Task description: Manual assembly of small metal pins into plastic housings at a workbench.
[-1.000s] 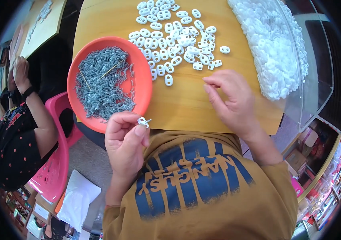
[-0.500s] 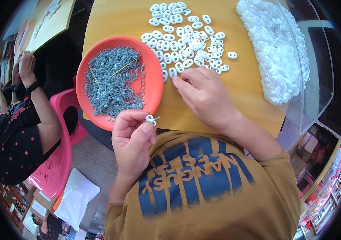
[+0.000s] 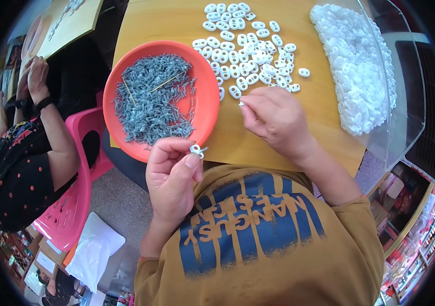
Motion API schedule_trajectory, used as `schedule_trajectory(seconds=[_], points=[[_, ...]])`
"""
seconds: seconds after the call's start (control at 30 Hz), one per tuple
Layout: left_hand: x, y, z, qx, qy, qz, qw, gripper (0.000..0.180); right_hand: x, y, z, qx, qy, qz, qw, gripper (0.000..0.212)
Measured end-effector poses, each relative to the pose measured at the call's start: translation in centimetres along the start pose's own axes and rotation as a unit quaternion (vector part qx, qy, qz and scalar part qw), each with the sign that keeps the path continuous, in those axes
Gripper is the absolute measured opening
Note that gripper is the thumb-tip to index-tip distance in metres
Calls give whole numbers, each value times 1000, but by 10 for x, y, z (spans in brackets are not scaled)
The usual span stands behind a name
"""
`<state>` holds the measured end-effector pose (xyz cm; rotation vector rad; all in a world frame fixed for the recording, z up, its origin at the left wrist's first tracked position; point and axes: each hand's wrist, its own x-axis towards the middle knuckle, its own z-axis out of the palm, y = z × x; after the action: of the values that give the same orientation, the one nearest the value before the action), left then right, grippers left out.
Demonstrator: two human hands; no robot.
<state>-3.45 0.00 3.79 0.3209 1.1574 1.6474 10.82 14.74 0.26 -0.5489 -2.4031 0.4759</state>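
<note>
Between the thumb and fingers of my left hand (image 3: 171,181) is a white two-hole plastic piece (image 3: 195,148), with a small metal spring (image 3: 204,149) sticking out of its right side. My right hand (image 3: 278,115) is closed in a pinch over the table. A bit of a small white plastic piece (image 3: 241,104) shows at its fingertips; the fingers hide the rest. Just beyond that hand, many white oval two-hole pieces (image 3: 252,78) are spread over the tabletop. An orange-red round tray (image 3: 208,109) left of them holds a heap of small grey springs (image 3: 148,115).
Two thin sticks (image 3: 168,81) lie on the springs. At the right stands a clear plastic bin (image 3: 406,117) full of white pieces (image 3: 357,76). The yellow-brown table (image 3: 319,127) ends just before my body. On the left, another person (image 3: 29,168) sits on a pink chair (image 3: 82,148).
My right hand has drawn back slightly from the spread pieces, and a small white piece now shows in its pinch. My left hand keeps its hold. The whole view has shifted a little.
</note>
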Motion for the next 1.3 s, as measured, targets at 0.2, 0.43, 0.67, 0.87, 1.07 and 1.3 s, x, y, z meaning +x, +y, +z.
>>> schedule_trajectory(seconds=[0.2, 0.43, 0.67, 0.87, 1.07, 1.3], points=[[2, 8, 12, 4, -9, -5, 1000, 17, 11, -28, -28, 621, -21, 441, 648, 15], [6, 19, 31, 11, -59, 11, 998, 20, 18, -44, -43, 643, -35, 444, 623, 14], [6, 15, 35, 22, -64, -11, 998, 20, 15, -49, -47, 651, -45, 411, 636, 15], [6, 12, 35, 29, -75, -13, 997, 19, 12, -50, -49, 634, -54, 375, 674, 14], [5, 11, 34, 36, -81, -5, 996, 18, 12, -52, -50, 608, -62, 363, 704, 13], [3, 11, 33, 57, -83, -5, 995, 17, 10, -50, -48, 570, -49, 329, 751, 13]])
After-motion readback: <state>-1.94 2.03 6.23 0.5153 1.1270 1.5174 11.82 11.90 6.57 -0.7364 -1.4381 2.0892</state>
